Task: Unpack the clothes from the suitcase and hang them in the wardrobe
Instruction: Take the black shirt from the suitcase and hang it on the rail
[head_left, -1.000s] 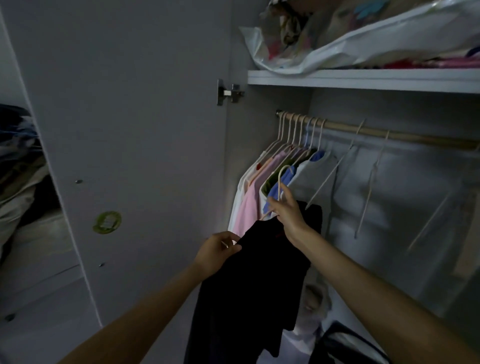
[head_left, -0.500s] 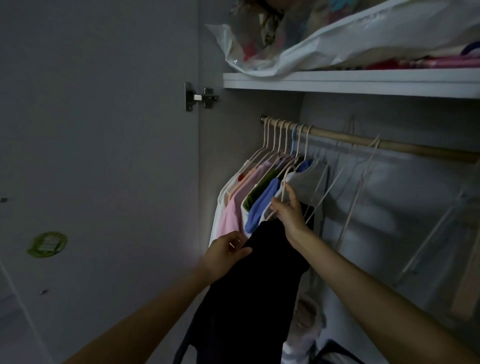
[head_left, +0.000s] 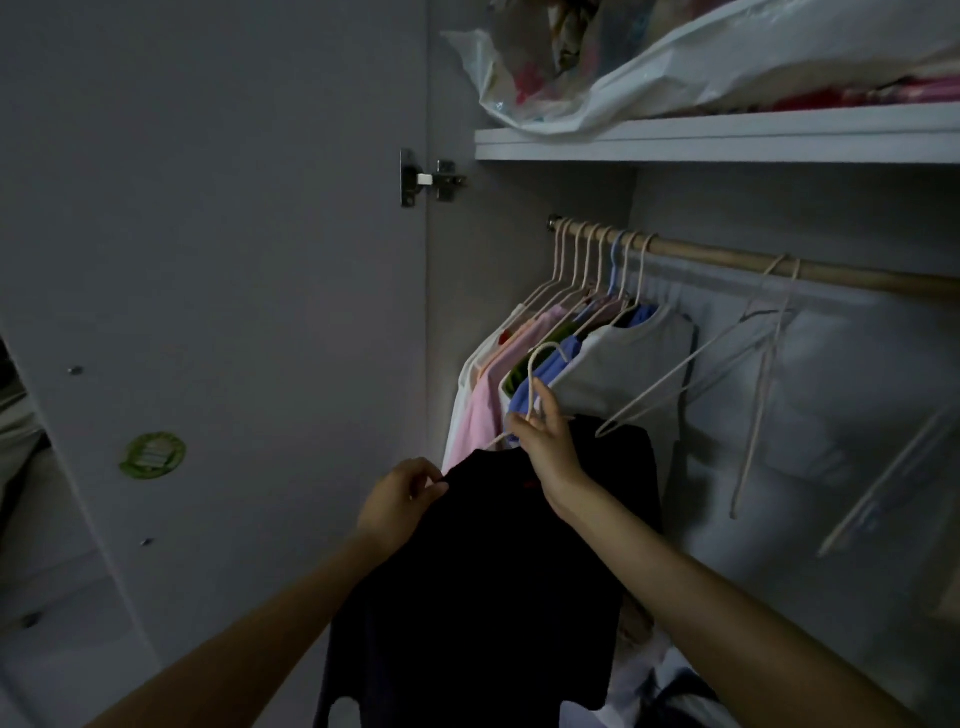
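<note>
A dark garment hangs on a pale hanger held up in front of the open wardrobe, below the wooden rail. The right hand pinches the hanger's neck under its hook, which is off the rail. The left hand pinches the garment's left shoulder edge. Behind, hung shirts crowd the rail's left end, with empty hangers just beside them. A plastic bag lies on the shelf above.

plastic bag, green sticker, perhaps labelled
</note>
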